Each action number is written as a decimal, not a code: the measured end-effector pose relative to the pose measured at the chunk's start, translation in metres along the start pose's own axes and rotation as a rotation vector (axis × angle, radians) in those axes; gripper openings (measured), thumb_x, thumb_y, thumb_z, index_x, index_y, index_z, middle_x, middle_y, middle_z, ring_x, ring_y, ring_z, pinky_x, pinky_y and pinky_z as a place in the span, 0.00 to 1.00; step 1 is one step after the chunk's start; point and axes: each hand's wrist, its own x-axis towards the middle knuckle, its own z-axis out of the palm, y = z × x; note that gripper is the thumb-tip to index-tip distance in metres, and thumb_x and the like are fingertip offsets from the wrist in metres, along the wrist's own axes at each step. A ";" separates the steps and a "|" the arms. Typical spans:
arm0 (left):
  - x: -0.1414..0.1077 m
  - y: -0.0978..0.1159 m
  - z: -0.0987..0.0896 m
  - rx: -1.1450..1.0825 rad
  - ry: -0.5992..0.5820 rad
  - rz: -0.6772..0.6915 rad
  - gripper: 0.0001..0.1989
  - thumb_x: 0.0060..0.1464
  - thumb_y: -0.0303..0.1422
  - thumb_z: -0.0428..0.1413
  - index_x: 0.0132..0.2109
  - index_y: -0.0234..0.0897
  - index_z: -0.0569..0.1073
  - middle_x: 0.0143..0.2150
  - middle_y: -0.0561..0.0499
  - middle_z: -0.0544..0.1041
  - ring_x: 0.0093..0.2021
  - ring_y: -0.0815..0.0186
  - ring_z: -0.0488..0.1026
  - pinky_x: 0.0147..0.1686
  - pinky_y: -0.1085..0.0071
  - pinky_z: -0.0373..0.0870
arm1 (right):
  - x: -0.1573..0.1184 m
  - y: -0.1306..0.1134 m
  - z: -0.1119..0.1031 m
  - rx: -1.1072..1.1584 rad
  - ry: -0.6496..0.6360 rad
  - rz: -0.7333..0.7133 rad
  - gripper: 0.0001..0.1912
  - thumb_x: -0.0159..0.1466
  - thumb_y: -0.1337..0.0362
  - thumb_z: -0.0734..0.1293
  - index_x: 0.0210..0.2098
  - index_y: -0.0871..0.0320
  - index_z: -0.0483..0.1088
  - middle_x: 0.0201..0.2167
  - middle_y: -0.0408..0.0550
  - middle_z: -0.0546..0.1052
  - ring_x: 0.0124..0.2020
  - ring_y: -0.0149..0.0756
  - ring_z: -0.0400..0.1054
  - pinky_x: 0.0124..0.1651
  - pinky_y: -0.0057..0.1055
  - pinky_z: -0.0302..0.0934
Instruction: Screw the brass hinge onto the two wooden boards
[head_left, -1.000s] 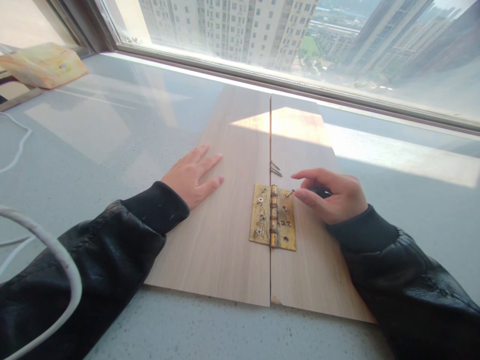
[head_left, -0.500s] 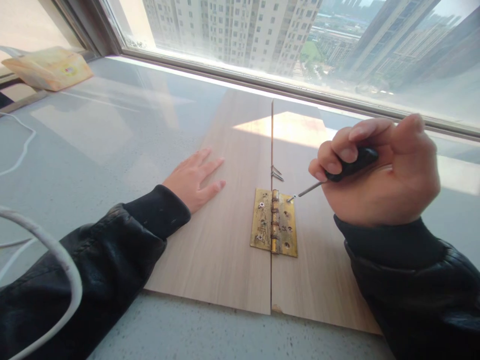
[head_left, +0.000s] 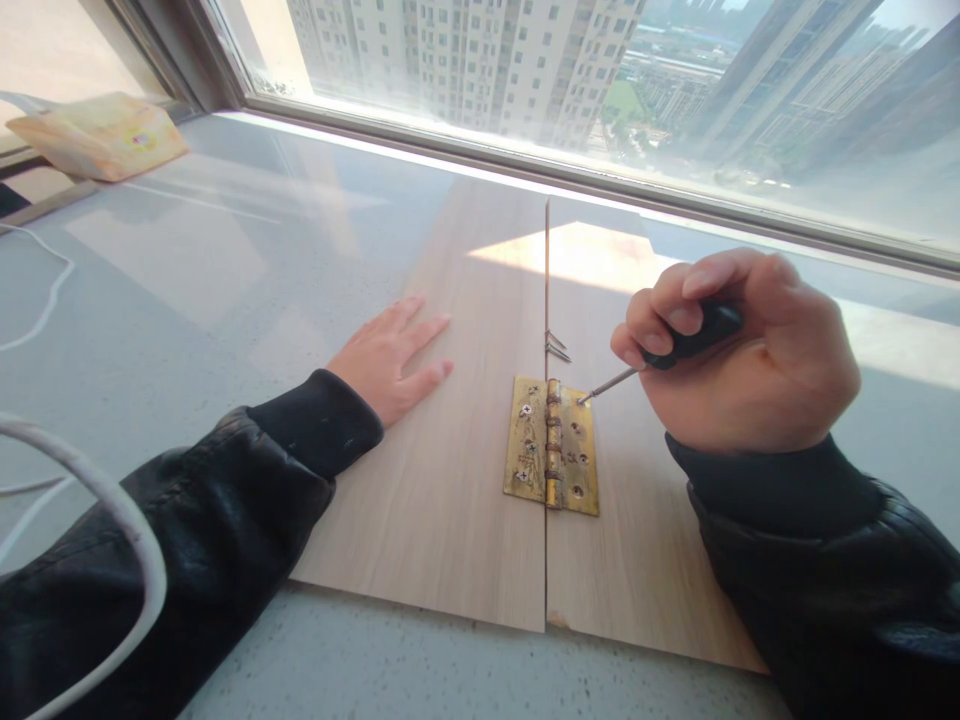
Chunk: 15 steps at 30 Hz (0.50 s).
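My right hand (head_left: 757,360) is wrapped round the black handle of a screwdriver (head_left: 616,381). Its tip meets a screw (head_left: 582,401) at the top hole of a brass hinge's right leaf. The hinge (head_left: 553,445) spans the seam between two pale wooden boards, with screw heads showing in its left leaf and open holes lower down the right one. My left hand (head_left: 394,355) lies flat with fingers spread on the left board (head_left: 442,500). A few loose screws (head_left: 556,347) rest by the seam above the hinge, near the right board (head_left: 637,560).
Both boards lie on a speckled pale counter (head_left: 360,650) below a large window (head_left: 480,80). At the far left sits a yellowish soft packet (head_left: 105,135). A thick white cable (head_left: 146,560) loops across the front left, over my left sleeve.
My right hand has moved slightly left and down with the screwdriver. Its tip, earlier at a raised screw's head, is now closer to the hinge. My left hand stays put.
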 end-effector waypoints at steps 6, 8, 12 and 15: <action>0.000 0.000 0.000 -0.006 0.000 -0.008 0.32 0.60 0.46 0.46 0.66 0.34 0.61 0.71 0.38 0.50 0.71 0.51 0.49 0.68 0.56 0.47 | 0.001 -0.001 -0.002 0.041 -0.003 0.049 0.04 0.53 0.63 0.67 0.24 0.56 0.72 0.20 0.42 0.61 0.22 0.31 0.57 0.22 0.32 0.52; 0.000 0.001 0.000 -0.004 0.000 -0.005 0.32 0.60 0.46 0.46 0.66 0.34 0.61 0.71 0.37 0.50 0.71 0.51 0.49 0.68 0.56 0.47 | 0.002 -0.001 -0.005 0.058 -0.027 0.071 0.03 0.50 0.66 0.66 0.24 0.56 0.73 0.21 0.43 0.64 0.23 0.31 0.60 0.24 0.32 0.54; 0.000 0.001 0.000 0.004 0.000 0.000 0.31 0.60 0.46 0.47 0.66 0.34 0.62 0.71 0.38 0.51 0.70 0.51 0.50 0.68 0.57 0.48 | 0.004 -0.002 -0.016 -0.012 -0.082 0.091 0.09 0.50 0.70 0.62 0.26 0.56 0.75 0.22 0.44 0.69 0.26 0.33 0.63 0.29 0.34 0.58; 0.000 0.001 -0.001 0.004 -0.002 -0.002 0.31 0.60 0.46 0.47 0.66 0.34 0.62 0.71 0.38 0.51 0.70 0.52 0.50 0.68 0.57 0.48 | 0.001 -0.007 -0.023 -0.120 -0.118 0.110 0.10 0.57 0.71 0.63 0.33 0.56 0.77 0.28 0.47 0.76 0.30 0.35 0.69 0.32 0.35 0.61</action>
